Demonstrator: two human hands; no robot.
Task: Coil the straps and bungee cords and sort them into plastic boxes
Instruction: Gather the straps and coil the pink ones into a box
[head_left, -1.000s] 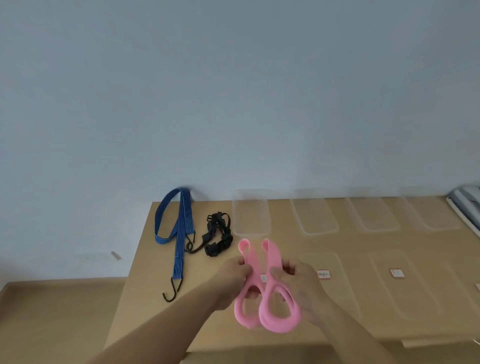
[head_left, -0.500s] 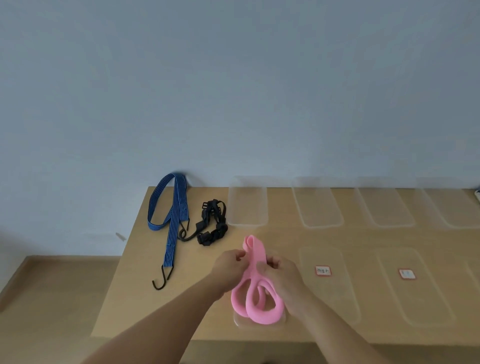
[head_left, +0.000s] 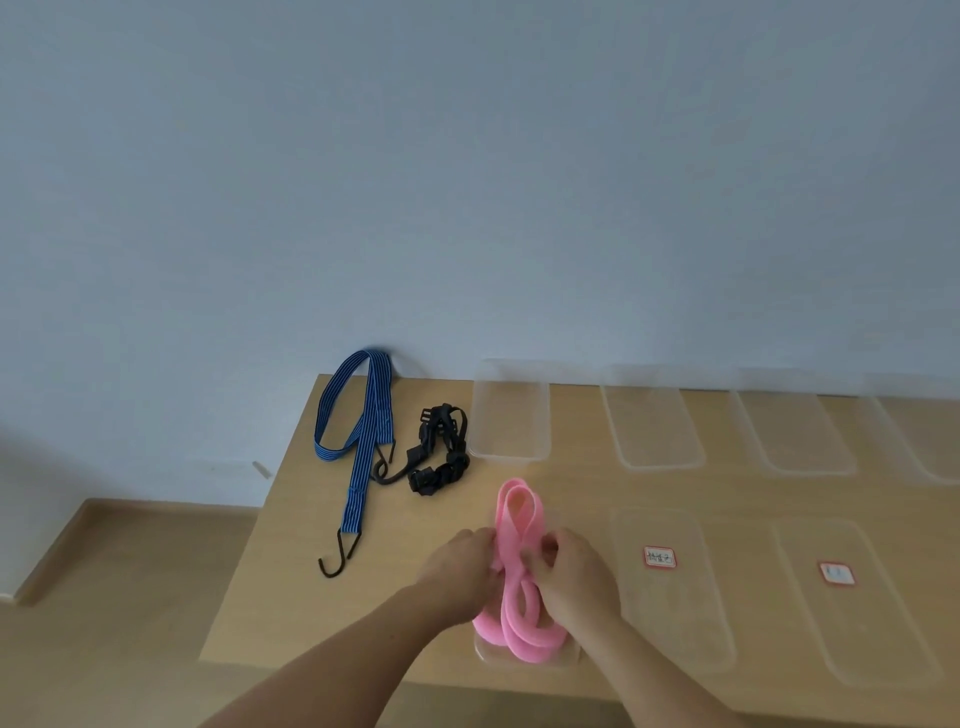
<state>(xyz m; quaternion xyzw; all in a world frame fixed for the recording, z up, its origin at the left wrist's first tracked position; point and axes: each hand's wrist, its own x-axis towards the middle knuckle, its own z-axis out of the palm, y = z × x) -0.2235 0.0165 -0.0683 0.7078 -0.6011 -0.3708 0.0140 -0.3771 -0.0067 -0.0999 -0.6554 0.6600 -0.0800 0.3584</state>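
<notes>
Over the near box, pink strap in tight grip of left hand and right hand.

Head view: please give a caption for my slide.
Left hand and right hand grip a looped pink strap over a clear plastic box on the table.

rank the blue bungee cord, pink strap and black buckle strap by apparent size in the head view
1. blue bungee cord, longest span.
2. pink strap, close behind; folded and nearer the camera, so unsure.
3. black buckle strap, clearly smallest.
</notes>
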